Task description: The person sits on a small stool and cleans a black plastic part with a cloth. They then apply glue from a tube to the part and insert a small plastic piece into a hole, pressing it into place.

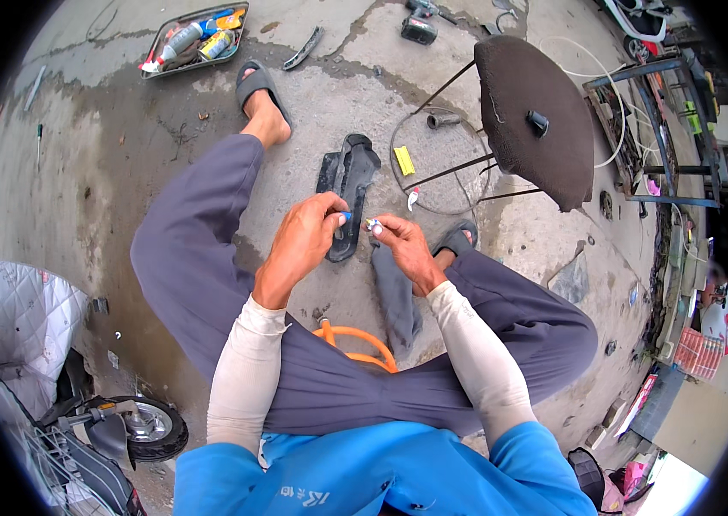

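Observation:
My left hand (pixel 299 242) is closed in a pinch on a small blue piece (pixel 346 217), too small to name surely. Just to its right, my right hand (pixel 409 248) pinches a small whitish tube-like thing (pixel 372 224) with a yellowish end. The two held pieces are a short gap apart. Beneath my hands, a long black moulded part (pixel 355 168) lies on the concrete. A dark, long flat piece (pixel 396 297) lies below my right hand, between my legs. Off to the right of the black part are a yellow block (pixel 404 160) and a small red-and-white item (pixel 413 199).
A brown-topped stool (pixel 523 95) lies tipped at the right, near a wire loop (pixel 396 129). The metal tray (pixel 153 72) at upper left holds cans and bottles. A cordless drill (pixel 420 24) lies far ahead. An orange curved frame (pixel 355 332) is close to me; a wheel (pixel 156 427) is lower left.

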The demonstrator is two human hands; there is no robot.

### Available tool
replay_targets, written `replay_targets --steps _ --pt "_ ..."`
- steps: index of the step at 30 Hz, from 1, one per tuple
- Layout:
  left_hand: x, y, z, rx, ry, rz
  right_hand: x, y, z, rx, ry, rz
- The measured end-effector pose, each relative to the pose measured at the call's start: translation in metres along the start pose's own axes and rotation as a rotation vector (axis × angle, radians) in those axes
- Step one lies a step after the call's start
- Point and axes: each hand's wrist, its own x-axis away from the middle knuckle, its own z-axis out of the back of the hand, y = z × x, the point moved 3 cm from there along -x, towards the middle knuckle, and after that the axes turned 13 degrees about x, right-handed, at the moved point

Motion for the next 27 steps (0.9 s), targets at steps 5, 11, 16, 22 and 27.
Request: replay_targets --steps 5,11,16,22,27 --pt "0.002 0.006 -0.004 -0.019 -0.047 -0.019 0.013 -0.035 0.003 0.096 0.03 0.075" --pt "0.003 0.006 -0.005 -0.047 -0.081 -0.011 0.017 -0.054 -0.001 0.315 0.073 0.213" --pt "0.005 0.003 -0.007 -0.074 -0.082 -0.099 0.021 -0.075 -0.003 0.525 0.115 0.239" --pt "0.003 0.011 -0.012 0.032 -0.198 -0.289 0.024 -0.063 0.001 0.082 -0.152 -0.048" --pt "0.003 0.006 -0.019 0.174 -0.158 -0.272 0.028 -0.062 0.007 -0.207 -0.159 -0.162"
